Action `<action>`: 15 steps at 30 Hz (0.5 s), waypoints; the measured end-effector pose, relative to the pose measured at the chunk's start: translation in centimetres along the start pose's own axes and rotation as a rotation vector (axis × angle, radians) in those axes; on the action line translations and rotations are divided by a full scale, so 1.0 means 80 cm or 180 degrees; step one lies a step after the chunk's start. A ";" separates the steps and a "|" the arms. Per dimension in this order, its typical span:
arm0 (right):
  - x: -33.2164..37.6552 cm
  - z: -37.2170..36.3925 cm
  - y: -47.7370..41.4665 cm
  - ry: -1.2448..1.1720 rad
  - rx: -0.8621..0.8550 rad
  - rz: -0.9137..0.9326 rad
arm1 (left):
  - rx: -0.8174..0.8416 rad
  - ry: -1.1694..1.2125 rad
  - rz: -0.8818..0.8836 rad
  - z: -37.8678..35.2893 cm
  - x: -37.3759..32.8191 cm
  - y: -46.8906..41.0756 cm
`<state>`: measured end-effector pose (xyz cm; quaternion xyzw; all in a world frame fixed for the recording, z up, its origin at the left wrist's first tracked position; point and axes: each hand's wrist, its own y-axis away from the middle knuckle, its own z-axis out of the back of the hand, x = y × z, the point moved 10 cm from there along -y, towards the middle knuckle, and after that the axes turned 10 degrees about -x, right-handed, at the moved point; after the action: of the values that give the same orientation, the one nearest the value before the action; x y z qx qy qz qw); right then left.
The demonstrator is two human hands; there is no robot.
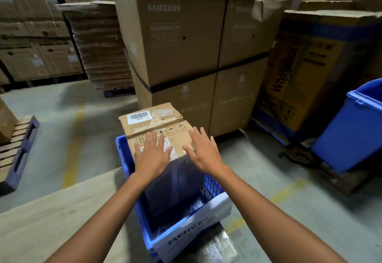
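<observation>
Wood: slatted pallet (18,149) at far left on the concrete floor. Centre, a blue plastic crate (127,159) with lattice walls and a white paper sheet (196,227) over its near end. Left hand (152,155) is flat, fingers straight and spread, palm down on the carton (157,126). The carton is creased brown cardboard, taped, barcode label on top, and sits at the crate's far end, jutting above the rim. Right hand (204,153) is equally flat and spread over the carton's near right corner; contact unclear. Far right, a smooth blue bin (351,130).
</observation>
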<state>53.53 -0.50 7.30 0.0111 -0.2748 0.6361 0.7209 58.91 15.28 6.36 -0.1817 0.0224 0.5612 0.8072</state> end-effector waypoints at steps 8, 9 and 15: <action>-0.047 0.127 0.108 -0.0298 -0.1180 -0.0865 | -0.0401 0.1425 -0.1386 0.049 -0.186 0.033; -0.056 0.139 0.130 -0.0261 -0.1275 -0.1022 | -0.0308 0.1610 -0.1529 0.043 -0.206 0.047; -0.117 0.188 0.305 0.0122 -0.1679 -0.2123 | 0.0528 0.2750 -0.1992 -0.006 -0.313 0.146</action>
<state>24.88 -9.90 8.05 -0.0973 -0.3961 0.2760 0.8703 39.06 -3.84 8.79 -0.3296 0.3414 0.1645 0.8647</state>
